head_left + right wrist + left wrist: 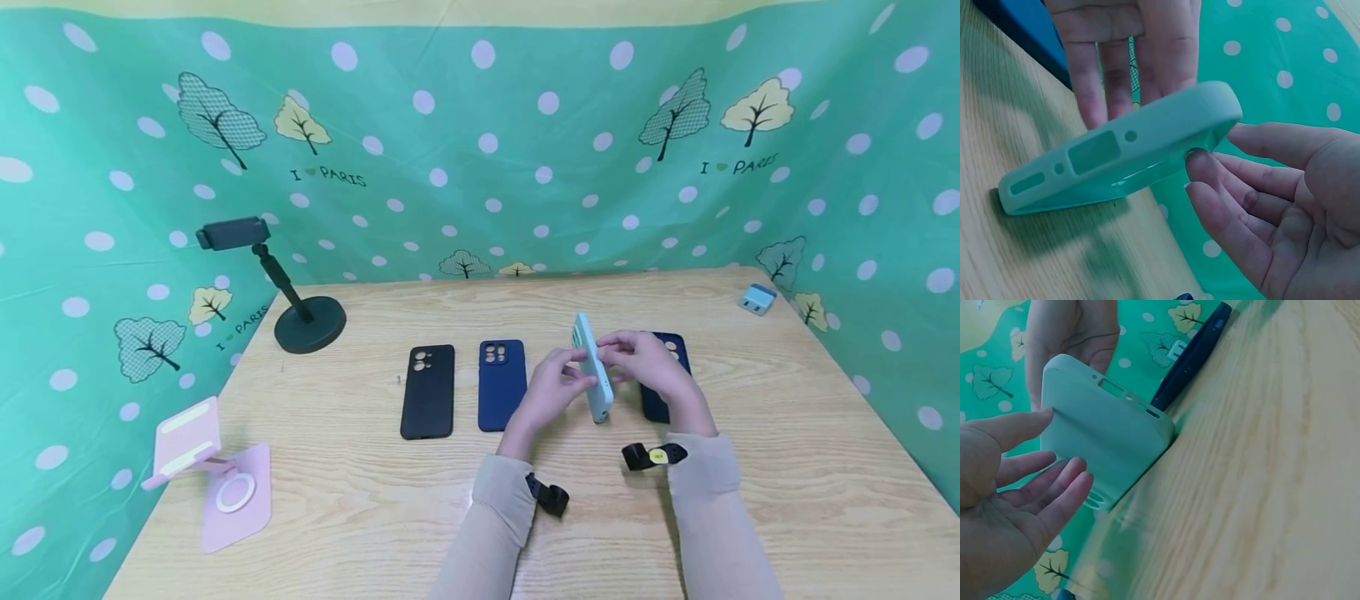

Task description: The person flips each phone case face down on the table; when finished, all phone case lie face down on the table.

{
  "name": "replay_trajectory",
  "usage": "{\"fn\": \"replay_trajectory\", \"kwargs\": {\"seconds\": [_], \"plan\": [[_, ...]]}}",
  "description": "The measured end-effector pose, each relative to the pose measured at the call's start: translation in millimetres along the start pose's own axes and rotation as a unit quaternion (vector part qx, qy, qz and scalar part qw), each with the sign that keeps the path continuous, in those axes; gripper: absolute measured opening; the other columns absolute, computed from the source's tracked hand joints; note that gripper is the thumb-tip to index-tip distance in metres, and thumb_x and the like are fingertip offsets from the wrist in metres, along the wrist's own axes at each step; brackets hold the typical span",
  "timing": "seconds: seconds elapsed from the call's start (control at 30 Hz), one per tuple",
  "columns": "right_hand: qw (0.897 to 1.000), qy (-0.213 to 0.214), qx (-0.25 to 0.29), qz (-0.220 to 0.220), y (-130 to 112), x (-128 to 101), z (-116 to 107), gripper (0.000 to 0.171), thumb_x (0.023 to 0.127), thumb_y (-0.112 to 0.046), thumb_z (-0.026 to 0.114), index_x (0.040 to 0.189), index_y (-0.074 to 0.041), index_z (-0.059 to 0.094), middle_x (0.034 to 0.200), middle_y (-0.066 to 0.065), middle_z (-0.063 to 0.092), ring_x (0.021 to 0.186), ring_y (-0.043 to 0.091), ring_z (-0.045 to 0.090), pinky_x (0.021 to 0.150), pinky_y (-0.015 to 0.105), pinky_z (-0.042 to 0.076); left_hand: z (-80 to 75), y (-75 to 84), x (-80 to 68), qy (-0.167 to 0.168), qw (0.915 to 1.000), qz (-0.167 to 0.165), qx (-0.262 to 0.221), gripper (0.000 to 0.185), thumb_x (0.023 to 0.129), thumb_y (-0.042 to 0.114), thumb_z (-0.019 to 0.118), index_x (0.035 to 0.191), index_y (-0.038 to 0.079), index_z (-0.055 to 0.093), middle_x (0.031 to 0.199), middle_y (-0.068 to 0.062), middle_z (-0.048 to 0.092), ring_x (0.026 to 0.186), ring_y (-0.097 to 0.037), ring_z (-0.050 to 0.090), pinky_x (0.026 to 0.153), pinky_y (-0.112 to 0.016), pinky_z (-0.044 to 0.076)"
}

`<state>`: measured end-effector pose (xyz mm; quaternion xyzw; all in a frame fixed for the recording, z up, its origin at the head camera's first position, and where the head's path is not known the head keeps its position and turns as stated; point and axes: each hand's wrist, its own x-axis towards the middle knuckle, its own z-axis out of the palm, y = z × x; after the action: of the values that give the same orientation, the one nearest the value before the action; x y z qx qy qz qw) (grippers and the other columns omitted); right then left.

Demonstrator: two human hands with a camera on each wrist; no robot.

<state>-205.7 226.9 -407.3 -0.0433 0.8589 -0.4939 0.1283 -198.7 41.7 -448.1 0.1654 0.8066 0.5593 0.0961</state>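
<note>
Both hands' fingertips (1196, 161) touch the tilted mint phone case (1122, 150) on the table (1016, 250).

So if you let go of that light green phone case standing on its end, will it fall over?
Probably. The light green phone case stands on one narrow edge on the table, steadied by the left hand and right hand. It's hollow and thin-walled, so likely light. It looks rubbery, so it may bend, not break.

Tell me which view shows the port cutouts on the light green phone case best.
The right wrist view: the light green phone case turns its bottom edge, with slot and holes, to the camera. The left wrist view shows the cutouts smaller along one edge; the head view shows only the case standing on end between both hands.
</note>
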Motion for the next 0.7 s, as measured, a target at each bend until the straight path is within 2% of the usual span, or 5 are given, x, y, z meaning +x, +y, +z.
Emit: {"fn": "replay_trajectory", "kwargs": {"seconds": [0.3,0.5,0.7], "plan": [[1.0,0.001,-0.002,0.001,-3.0,-2.3,-0.5,0.045,0.098,-0.02,0.056,0.134,0.007,0.05,0.117,0.025,0.061,0.098,0.022,0.066,0.08,0.04,0.059,1.5,-2.4,-0.8,-0.025,0.9993,-0.01,0.027,0.048,0.092,0.019,0.067,0.135,0.005,0.054,0.128,-0.011,0.057,0.102,-0.016,0.064,0.078,-0.02,0.053],[1.0,0.011,-0.022,0.004,-3.9,-3.5,-1.4,0.043,0.098,-0.016,0.057,0.133,0.007,0.051,0.114,0.024,0.063,0.095,0.021,0.067,0.075,0.036,0.06,3.1,-2.8,-0.9,-0.041,0.9981,-0.011,0.045,0.05,0.092,0.018,0.066,0.138,0.004,0.052,0.129,-0.013,0.055,0.102,-0.017,0.064,0.078,-0.018,0.052],[0.998,0.022,-0.055,0.02,-6.5,-6.3,-4.3,0.043,0.098,-0.016,0.055,0.134,0.006,0.051,0.112,0.022,0.063,0.092,0.021,0.066,0.071,0.032,0.06,4.8,-3.6,-0.6,-0.045,0.9966,-0.012,0.069,0.048,0.092,0.018,0.067,0.136,0.004,0.054,0.121,-0.013,0.057,0.099,-0.016,0.063,0.078,-0.017,0.051]]}}
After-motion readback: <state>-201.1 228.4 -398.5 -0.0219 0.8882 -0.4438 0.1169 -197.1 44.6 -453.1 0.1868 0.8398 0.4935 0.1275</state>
